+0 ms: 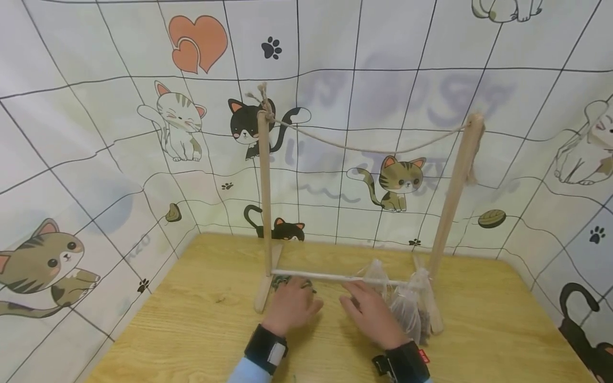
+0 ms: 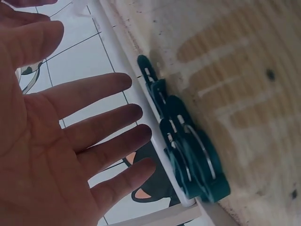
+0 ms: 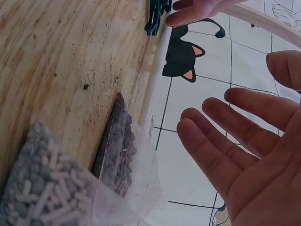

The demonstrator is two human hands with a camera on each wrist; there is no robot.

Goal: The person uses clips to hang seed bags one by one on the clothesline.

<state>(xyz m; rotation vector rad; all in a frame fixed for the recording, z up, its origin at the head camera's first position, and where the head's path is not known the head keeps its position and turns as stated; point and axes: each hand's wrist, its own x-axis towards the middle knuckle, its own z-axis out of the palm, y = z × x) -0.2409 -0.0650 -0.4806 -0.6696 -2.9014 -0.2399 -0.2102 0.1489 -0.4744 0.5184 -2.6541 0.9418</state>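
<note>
A wooden frame stands on the table with a left post, a right post, a sagging rope between their tops and a white rod low across. My left hand hovers with spread fingers by several dark green clothespins, which lie along the rod's left end. Toward the rod's right part reaches my right hand, fingers extended, holding nothing. Beside it sit sheer drawstring bags; one holds grey and white pellets, another dark brown pieces.
The wooden table carries everything. Flat wooden feet, one at the left, support the posts. A white cloth backdrop with cartoon cats and grid lines hangs behind and on both sides.
</note>
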